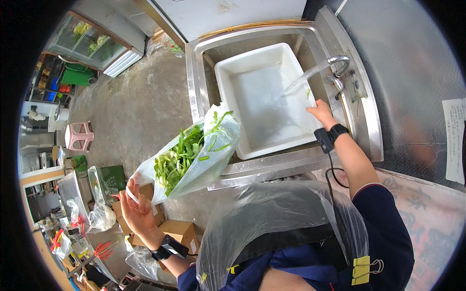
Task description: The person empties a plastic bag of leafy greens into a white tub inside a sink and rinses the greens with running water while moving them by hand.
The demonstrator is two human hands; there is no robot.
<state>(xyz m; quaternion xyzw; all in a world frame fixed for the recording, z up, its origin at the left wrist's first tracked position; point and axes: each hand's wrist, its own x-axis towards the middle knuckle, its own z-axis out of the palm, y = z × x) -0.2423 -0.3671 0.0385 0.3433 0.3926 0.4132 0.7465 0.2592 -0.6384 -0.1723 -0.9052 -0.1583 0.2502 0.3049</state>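
Observation:
My left hand (137, 207) grips a handle of a translucent plastic bag (222, 160), held out to the left at the sink's edge. Leafy greens (180, 156) fill the open bag, and a few stems lie near its mouth. My right hand (322, 112) holds the right rim of a white plastic basin (238, 109). Cloudy-looking water (262, 98) covers the basin's floor. From a curved metal faucet (340, 65), a stream runs into it. One small green leaf piece (308, 93) clings to the basin's inner right wall.
The basin sits inside a stainless steel sink (198, 91). A clear plastic apron (276, 200) covers my front. Cardboard boxes (182, 232) stand on the floor below the bag. Farther left are a pink stool (79, 136), a green bin (78, 75) and a glass-door fridge (89, 42).

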